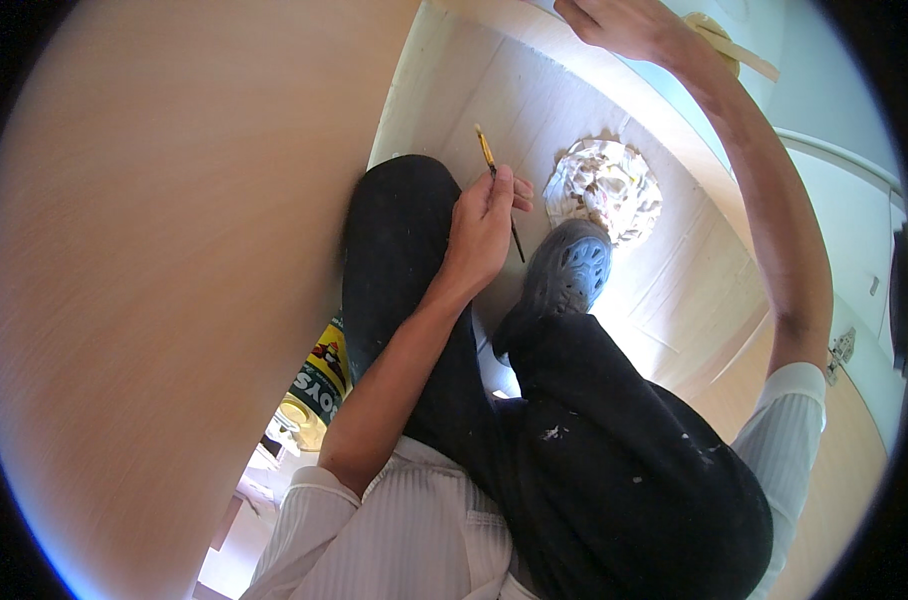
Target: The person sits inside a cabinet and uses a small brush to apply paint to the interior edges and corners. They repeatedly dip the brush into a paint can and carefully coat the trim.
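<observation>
My left hand (482, 228) is closed round a thin paintbrush (486, 150), its pale bristle tip pointing up and away and its dark handle end sticking out below the fingers. The hand is over the gap between my knees. My right hand (619, 28) is raised at the top edge, beside the rim of the curved wooden panel (574, 50). Its fingers are curled and partly cut off, so anything in them is hidden. Beyond my shoe lies a roundish, crumpled white piece (602, 188) with brown smears, partly washed out by glare.
A large wooden panel (174, 250) stands close on my left. My grey clog (574, 262) rests on the pale wooden board. A container with a yellow and green label (324, 375) is beside my left leg. Far right are a metal hinge (842, 348) and a wooden strip (744, 55).
</observation>
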Available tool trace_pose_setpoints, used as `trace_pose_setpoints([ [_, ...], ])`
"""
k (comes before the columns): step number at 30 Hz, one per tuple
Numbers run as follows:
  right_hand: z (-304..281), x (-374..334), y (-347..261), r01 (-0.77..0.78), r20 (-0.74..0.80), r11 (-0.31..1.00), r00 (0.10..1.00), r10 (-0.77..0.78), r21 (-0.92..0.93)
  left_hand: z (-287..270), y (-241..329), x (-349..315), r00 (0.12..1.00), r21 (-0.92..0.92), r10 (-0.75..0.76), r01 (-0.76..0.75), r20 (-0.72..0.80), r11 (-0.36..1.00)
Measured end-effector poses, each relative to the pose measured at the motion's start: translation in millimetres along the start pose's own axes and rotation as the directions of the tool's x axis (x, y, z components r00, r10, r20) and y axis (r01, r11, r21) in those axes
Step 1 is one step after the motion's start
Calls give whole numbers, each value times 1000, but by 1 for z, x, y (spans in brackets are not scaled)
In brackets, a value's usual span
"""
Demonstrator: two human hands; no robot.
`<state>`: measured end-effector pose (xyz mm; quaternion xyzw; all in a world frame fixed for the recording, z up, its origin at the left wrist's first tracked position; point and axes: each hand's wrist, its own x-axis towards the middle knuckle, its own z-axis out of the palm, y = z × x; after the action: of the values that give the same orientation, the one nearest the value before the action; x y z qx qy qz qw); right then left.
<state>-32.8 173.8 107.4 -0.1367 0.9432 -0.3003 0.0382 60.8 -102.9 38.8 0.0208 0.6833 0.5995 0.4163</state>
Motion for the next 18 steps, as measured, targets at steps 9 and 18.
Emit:
trace_pose_setpoints([
  [9, 4, -10, 10, 41, -51, 999, 998, -41, 3, -1, 0, 1, 1000, 22, -19, 19, 13, 1000],
  [18, 4, -24, 13, 35, -91, 999, 995, -36, -16, -1, 0, 0, 1000, 32, -22, 21, 9, 999],
])
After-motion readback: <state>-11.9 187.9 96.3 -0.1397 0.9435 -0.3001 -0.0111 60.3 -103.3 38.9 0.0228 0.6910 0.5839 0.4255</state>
